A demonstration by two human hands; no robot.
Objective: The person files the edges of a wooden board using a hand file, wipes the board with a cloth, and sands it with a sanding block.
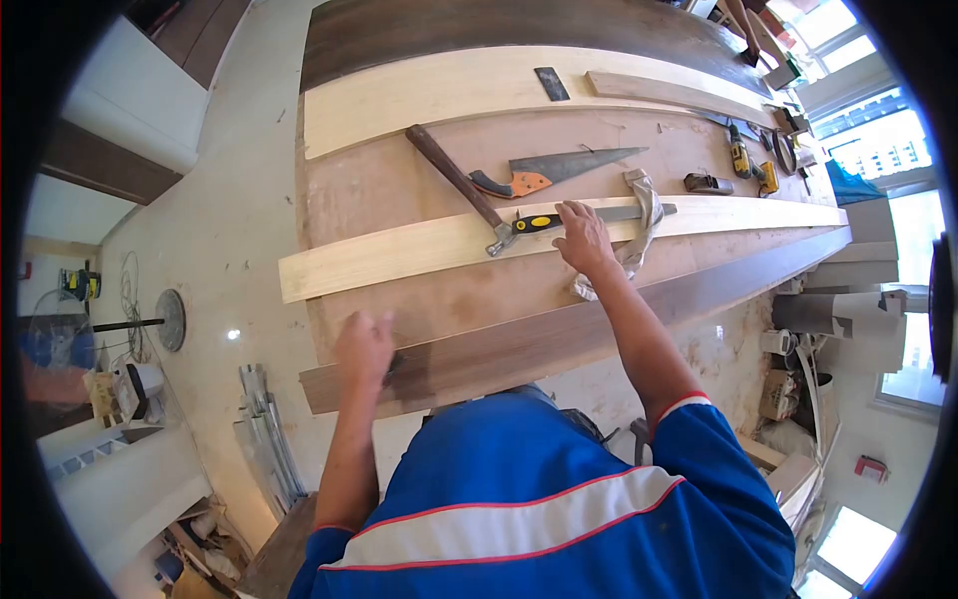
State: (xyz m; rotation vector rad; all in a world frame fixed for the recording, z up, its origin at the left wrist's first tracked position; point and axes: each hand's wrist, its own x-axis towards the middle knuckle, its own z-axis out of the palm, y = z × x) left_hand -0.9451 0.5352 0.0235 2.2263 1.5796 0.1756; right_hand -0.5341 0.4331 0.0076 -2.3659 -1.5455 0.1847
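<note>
My right hand is at the blade of a file or chisel-like tool with a black and yellow handle, which lies on a long pale board. Whether the fingers grip the tool is unclear. A twisted pale cloth crosses the blade to the right. The hammer rests with its head beside the black and yellow handle. Behind it lies a handsaw with an orange and black handle. My left hand, blurred by motion, is over the near left part of the bench, by a dark brown board.
Farther back are another pale board, a dark flat plate, a narrow wood strip, a hand plane and a yellow drill. Metal profiles stand at the lower left. A round-based stand is on the floor.
</note>
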